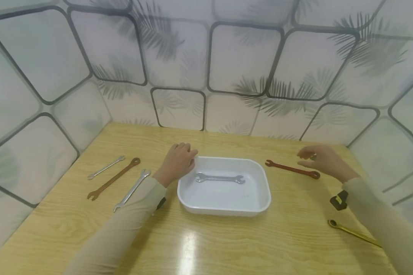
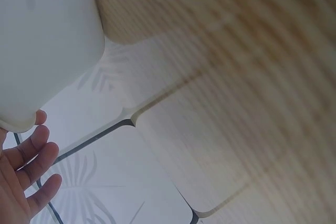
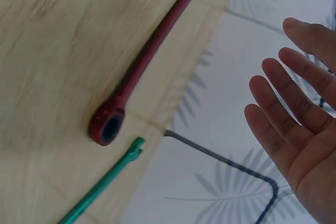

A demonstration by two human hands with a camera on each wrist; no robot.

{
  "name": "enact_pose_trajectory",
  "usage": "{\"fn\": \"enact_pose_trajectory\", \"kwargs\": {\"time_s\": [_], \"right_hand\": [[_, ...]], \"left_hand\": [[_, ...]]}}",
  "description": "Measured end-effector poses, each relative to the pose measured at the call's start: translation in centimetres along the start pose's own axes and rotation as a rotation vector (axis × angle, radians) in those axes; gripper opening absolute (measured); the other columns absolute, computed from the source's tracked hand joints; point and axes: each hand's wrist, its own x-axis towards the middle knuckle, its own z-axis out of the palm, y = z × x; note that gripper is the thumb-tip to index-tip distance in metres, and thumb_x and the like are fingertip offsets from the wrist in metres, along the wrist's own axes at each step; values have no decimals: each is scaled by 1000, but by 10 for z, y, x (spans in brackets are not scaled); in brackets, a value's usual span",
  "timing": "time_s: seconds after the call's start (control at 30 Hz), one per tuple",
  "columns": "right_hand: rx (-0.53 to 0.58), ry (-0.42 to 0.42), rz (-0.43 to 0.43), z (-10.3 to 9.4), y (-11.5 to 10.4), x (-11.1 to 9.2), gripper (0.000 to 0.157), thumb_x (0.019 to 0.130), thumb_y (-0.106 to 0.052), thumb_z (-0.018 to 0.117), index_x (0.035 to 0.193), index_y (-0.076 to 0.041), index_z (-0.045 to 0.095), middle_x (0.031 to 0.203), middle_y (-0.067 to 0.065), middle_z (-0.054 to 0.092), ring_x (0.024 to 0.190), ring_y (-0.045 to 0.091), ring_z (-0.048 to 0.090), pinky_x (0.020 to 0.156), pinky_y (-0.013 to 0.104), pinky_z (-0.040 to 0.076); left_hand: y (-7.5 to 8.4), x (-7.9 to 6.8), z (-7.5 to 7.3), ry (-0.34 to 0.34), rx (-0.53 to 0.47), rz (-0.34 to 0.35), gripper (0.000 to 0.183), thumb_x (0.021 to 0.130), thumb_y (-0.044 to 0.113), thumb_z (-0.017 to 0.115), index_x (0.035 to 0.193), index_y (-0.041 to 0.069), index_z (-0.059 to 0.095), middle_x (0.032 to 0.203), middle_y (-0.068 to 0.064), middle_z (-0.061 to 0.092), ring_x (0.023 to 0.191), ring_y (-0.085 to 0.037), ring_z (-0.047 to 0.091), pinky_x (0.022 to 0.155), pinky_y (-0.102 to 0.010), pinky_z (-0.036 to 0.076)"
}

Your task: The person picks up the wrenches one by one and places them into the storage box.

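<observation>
My left hand [image 1: 179, 158] holds the back left corner of a white tray [image 1: 223, 210]; in the left wrist view its fingers [image 2: 39, 153] curl by the rim. Inside the tray lies a silver open-end wrench [image 1: 220, 178]. My right hand [image 1: 321, 160] is held above the table, relaxed and with nothing in it, near a red combination wrench [image 1: 290, 168]. The right wrist view shows the fingers spread apart, beside that red wrench [image 3: 144, 59] and a green wrench [image 3: 105, 179]. From the head, the right hand mostly hides the green wrench.
Left of the tray lie a small silver wrench [image 1: 106, 167], a brown combination wrench [image 1: 113, 179] and a larger silver wrench [image 1: 132, 190]. A gold ratcheting wrench [image 1: 354, 232] lies partly under the right forearm. Patterned walls [image 1: 179, 110] bound the wooden table [image 1: 227, 244].
</observation>
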Motion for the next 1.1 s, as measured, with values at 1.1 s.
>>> {"fn": "enact_pose_trajectory", "kwargs": {"time_s": [1.1], "right_hand": [[203,-320,193,45,64,7,39,75,-25,77,106,-3,67,100,13,71,85,17,65,77,37,52]], "left_hand": [[1,-1,-1,11,-11,2,21,83,17,61,103,12,65,88,-8,61,83,-22,57,84,-40,50]]}}
